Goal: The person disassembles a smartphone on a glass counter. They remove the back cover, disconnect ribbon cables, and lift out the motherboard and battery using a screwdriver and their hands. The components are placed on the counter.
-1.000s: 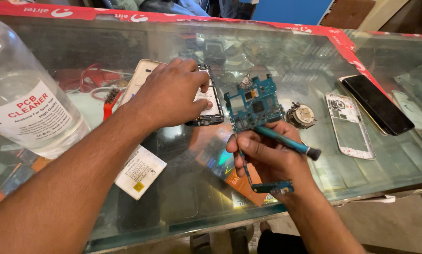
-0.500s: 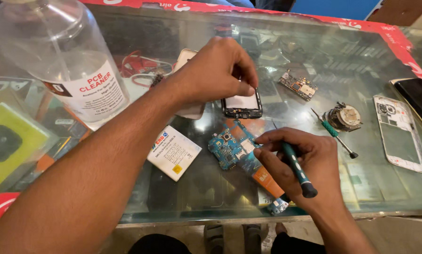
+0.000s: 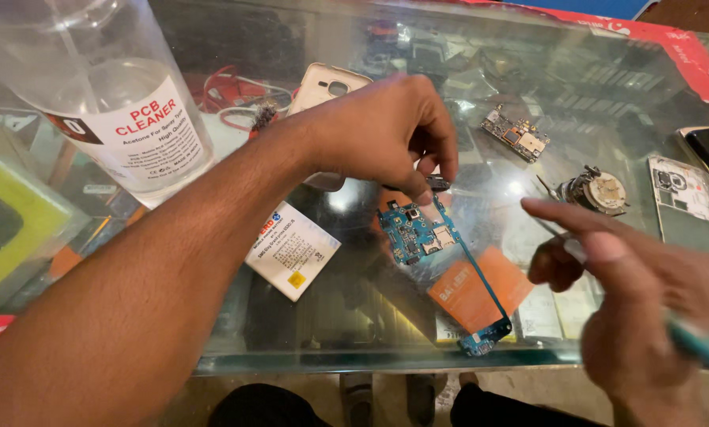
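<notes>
My left hand (image 3: pixel 382 130) pinches the blue circuit board (image 3: pixel 443 265) at its eleven-o'clock end, long axis running toward five o'clock, while my blurred right hand (image 3: pixel 647 316) seemingly grips a teal tool (image 3: pixel 698 348).

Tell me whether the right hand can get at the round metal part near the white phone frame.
Probably yes: the right hand holds a teal tool, and only bare glass lies between it and the round metal part.

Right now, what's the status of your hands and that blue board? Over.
Left hand pinching top of blue board. Right hand off board, gripping teal tool. Bottle well clear.
</notes>
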